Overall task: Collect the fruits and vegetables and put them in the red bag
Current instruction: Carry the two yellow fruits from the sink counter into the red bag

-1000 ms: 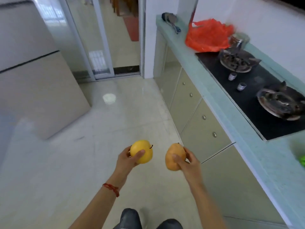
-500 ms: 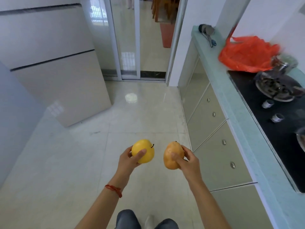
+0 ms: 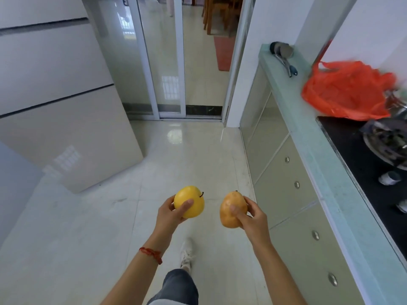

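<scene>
The person stands on a pale tiled floor (image 3: 92, 227) with both arms stretched forward and a fruit in each hand. The left hand (image 3: 170, 214) is closed around a bright yellow apple (image 3: 189, 201), thumb pressed across its front and fingers curled behind, with the apple's short dark stem pointing toward the right. The right hand (image 3: 251, 216) grasps an orange-brown pear (image 3: 231, 209), thumb laid on its near face and fingers wrapped over the far side. The two fruits are held side by side, near each other but not touching, above the floor and just left of the cabinet drawers (image 3: 293, 208). A red string bracelet (image 3: 152, 254) circles the left wrist, and below the arms a white shoe (image 3: 186, 252) and a grey trouser leg (image 3: 176, 287) show. The red bag (image 3: 345, 91) lies crumpled on the light green table (image 3: 308, 137) to the right, well apart from the hands, ahead of them and beside the black stove top (image 3: 361, 159), where a gas burner (image 3: 387, 144) sits just past the bag's near edge. A metal ladle (image 3: 284, 56) rests at the far end of the table. Straight ahead, glass sliding doors (image 3: 163, 58) stand partly open.
</scene>
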Demonstrator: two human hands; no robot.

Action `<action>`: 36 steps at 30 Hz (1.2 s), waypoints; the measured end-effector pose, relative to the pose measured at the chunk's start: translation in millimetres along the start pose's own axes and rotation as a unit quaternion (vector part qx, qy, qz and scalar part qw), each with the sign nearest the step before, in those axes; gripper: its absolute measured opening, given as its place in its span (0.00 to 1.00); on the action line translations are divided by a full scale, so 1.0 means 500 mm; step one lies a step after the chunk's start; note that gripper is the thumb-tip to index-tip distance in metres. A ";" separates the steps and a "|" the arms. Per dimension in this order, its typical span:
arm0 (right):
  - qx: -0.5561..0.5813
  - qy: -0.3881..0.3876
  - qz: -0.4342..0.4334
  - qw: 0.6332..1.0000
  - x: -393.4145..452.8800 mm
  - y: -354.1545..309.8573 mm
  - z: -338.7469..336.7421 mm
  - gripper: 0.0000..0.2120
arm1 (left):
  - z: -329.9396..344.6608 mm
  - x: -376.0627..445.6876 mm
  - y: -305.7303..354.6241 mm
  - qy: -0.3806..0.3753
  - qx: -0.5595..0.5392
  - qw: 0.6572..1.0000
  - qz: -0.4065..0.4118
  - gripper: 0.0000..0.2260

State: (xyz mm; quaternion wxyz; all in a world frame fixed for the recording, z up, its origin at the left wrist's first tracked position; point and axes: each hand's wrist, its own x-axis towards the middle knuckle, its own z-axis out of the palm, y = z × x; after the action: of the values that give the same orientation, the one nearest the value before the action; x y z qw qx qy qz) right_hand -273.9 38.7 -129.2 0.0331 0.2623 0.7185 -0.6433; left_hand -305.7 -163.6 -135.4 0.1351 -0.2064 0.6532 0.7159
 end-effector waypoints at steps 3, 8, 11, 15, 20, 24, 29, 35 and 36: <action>-0.005 0.011 0.003 1.000 0.113 -0.059 0.034 0.29 | 0.016 0.114 0.071 -0.005 0.001 1.000 -0.006 0.20; 0.010 0.030 -0.005 1.000 0.286 -0.171 0.091 0.29 | 0.036 0.311 0.201 -0.020 0.020 1.000 0.004 0.22; 0.009 0.039 -0.003 0.999 0.371 -0.216 0.109 0.27 | 0.055 0.404 0.261 -0.023 0.022 0.999 0.007 0.20; 0.009 0.049 0.004 0.999 0.478 -0.254 0.121 0.28 | 0.087 0.501 0.303 -0.023 0.009 1.000 -0.005 0.17; 0.011 0.050 0.003 0.999 0.629 -0.305 0.125 0.29 | 0.152 0.635 0.349 -0.016 0.006 1.000 -0.010 0.21; 0.023 0.049 0.000 0.999 0.764 -0.352 0.121 0.29 | 0.221 0.752 0.395 -0.022 0.009 1.000 -0.006 0.21; 0.037 0.060 -0.001 0.998 0.926 -0.423 0.101 0.27 | 0.312 0.884 0.469 -0.037 0.024 0.999 -0.013 0.29; 0.052 0.078 0.007 0.996 1.064 -0.483 0.080 0.26 | 0.422 1.004 0.550 -0.055 0.054 0.997 0.003 0.19; 0.049 0.082 0.006 0.995 1.081 -0.489 0.075 0.26 | 0.440 1.023 0.560 -0.063 0.062 0.996 0.007 0.18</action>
State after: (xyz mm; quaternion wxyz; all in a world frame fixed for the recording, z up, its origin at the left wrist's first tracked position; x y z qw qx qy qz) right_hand -852.5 175.7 -121.9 -0.0347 0.3197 0.6845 -0.6543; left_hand -910.6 -15.3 -117.1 0.1832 -0.1480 0.6879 0.6866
